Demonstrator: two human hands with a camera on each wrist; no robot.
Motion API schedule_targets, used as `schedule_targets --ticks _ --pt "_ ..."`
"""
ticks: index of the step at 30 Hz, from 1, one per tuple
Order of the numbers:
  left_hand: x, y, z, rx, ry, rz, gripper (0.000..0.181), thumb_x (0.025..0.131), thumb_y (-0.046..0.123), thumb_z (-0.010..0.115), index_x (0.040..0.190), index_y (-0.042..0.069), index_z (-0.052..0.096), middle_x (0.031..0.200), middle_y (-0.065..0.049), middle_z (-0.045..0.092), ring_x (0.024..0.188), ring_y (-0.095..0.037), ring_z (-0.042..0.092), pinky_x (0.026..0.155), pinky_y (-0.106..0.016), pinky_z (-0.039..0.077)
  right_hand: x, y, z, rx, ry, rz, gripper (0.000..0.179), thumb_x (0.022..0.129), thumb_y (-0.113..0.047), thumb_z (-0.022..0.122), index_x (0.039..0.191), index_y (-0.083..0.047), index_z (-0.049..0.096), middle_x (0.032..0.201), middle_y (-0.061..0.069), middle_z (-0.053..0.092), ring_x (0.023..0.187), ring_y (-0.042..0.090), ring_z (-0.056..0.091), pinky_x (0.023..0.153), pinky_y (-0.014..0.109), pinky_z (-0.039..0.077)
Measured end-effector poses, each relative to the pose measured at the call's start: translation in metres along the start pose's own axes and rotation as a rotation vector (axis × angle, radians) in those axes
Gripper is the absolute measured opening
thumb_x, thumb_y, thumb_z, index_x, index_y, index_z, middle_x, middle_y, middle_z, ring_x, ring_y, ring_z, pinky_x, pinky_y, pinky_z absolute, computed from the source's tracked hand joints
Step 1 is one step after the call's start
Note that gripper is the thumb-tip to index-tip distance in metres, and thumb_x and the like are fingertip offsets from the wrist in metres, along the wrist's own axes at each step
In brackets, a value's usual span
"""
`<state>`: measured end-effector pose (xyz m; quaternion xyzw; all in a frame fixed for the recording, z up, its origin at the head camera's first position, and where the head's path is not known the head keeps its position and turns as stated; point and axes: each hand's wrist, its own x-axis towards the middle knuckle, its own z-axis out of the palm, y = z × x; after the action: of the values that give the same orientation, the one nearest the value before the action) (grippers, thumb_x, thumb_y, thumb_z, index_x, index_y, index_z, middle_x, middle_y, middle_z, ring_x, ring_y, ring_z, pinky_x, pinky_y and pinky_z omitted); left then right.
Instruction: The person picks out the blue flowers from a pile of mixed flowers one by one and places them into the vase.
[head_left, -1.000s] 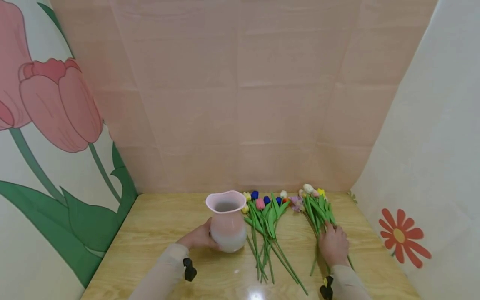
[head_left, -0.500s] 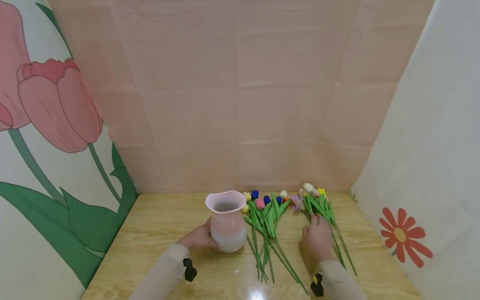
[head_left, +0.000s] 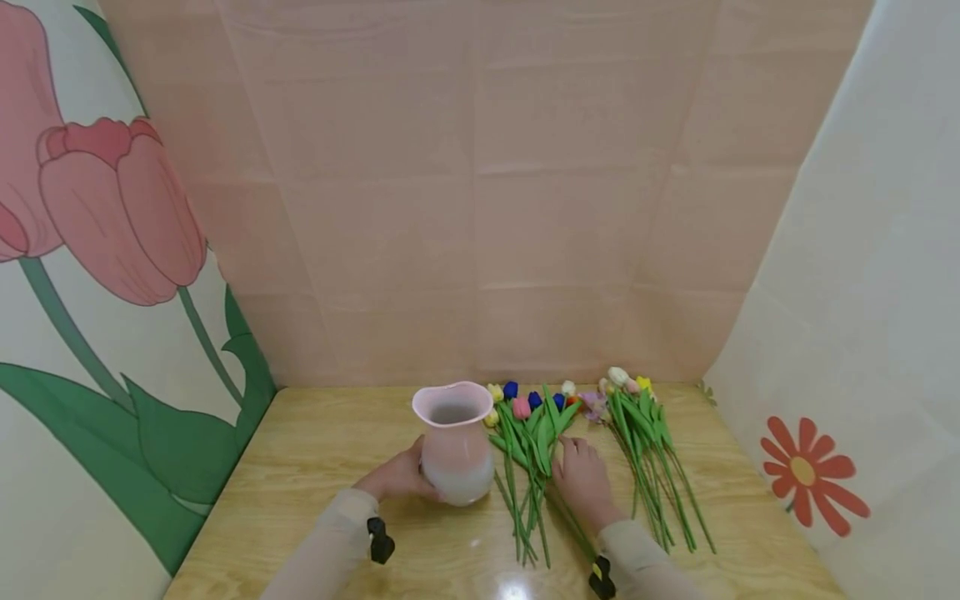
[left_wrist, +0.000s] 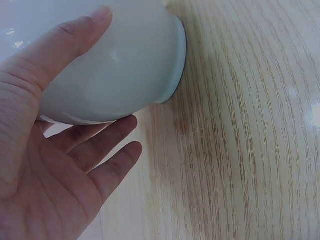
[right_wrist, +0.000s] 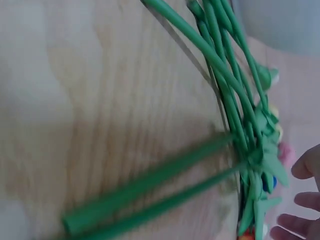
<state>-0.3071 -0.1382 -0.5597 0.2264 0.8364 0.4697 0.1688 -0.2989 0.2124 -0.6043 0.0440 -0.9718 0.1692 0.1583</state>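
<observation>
My left hand [head_left: 397, 475] grips the side of a pink-and-white vase [head_left: 457, 462], which has a wavy rim and stands upright. In the left wrist view, the thumb lies along the glossy vase [left_wrist: 117, 65] and fingers reach beneath its bulge. My right hand [head_left: 583, 479] is at the right side of a bunch of artificial tulips [head_left: 542, 442] with blue, yellow, pink, white and orange heads. The right wrist view shows that hand's fingers [right_wrist: 307, 200] loosely bent and spread beside the leaves, with nothing gripped. Part of two stems lies hidden under the right forearm.
A second bunch of artificial flowers [head_left: 641, 425], white, yellow and pale pink, lies to the right on the wooden table [head_left: 330, 450]. Purple blossoms [head_left: 594, 406] sit between the bunches. A pink backdrop [head_left: 480, 208] stands behind, with flower-printed sheets at both sides.
My right hand has let go of the right bunch and moved left to the other tulips. The stems of the right bunch are now uncovered. The left hand and vase have stayed put.
</observation>
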Motion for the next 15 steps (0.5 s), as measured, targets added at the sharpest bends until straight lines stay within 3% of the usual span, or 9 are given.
schedule_targets --ticks 4,9,15 --pt "0.0 0.0 0.0 0.005 0.0 -0.008 0.107 0.065 0.021 0.09 0.148 0.011 0.022 0.145 -0.011 0.044 0.133 -0.029 0.042 0.11 -0.054 0.029 -0.004 -0.006 0.011 -0.029 -0.07 0.022 0.043 0.089 -0.018 0.063 0.127 0.002 0.054 0.116 0.024 0.058 0.103 0.041 0.057 0.085 0.053 0.048" --pt "0.0 0.0 0.0 0.01 -0.003 0.0 0.106 0.065 0.023 0.09 0.147 0.011 0.023 0.145 -0.012 0.044 0.133 -0.029 0.042 0.11 -0.054 0.029 -0.007 -0.009 0.017 -0.03 -0.083 0.052 0.047 0.086 -0.016 0.066 0.126 0.004 0.053 0.112 0.026 0.057 0.094 0.042 0.059 0.076 0.054 0.049" --pt "0.001 -0.001 0.001 0.036 0.003 0.009 0.105 0.066 0.024 0.09 0.146 0.01 0.024 0.144 -0.011 0.045 0.131 -0.029 0.044 0.108 -0.053 0.031 -0.012 -0.014 0.019 0.027 -0.134 0.104 0.05 0.09 -0.016 0.062 0.132 0.006 0.045 0.113 0.028 0.053 0.075 0.037 0.061 0.056 0.047 0.049"
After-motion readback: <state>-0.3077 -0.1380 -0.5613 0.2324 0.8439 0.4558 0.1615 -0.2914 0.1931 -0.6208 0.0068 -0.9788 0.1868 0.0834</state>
